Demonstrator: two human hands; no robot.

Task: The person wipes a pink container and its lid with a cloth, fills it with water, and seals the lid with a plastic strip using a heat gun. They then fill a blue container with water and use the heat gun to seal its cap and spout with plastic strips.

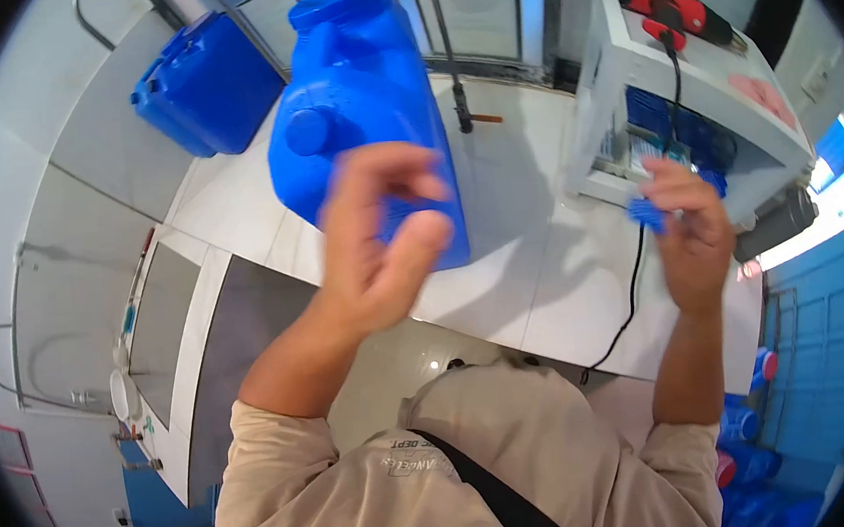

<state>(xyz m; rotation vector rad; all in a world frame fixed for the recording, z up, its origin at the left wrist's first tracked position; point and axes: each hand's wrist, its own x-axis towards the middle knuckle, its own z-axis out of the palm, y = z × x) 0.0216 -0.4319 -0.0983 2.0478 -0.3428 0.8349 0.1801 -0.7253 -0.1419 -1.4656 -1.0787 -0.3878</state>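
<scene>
A large blue jug (366, 78) stands upright on the white tiled counter (514, 225), with a round cap on top and a smaller spout cap (311, 131) low on its side. In front of the jug my left hand (380, 237) is raised, its fingers curved and apart, slightly blurred, with nothing between them. Over the right part of the counter, near the white shelf unit, my right hand (690, 225) pinches a small blue ridged piece (648, 214) that looks like a cap.
Another blue jug (210, 81) stands at the back left. A white shelf unit (593, 98) at the right bears a red heat gun (671, 6), whose black cord (635, 290) crosses the counter. A black tap (461, 99) with an orange handle rises behind.
</scene>
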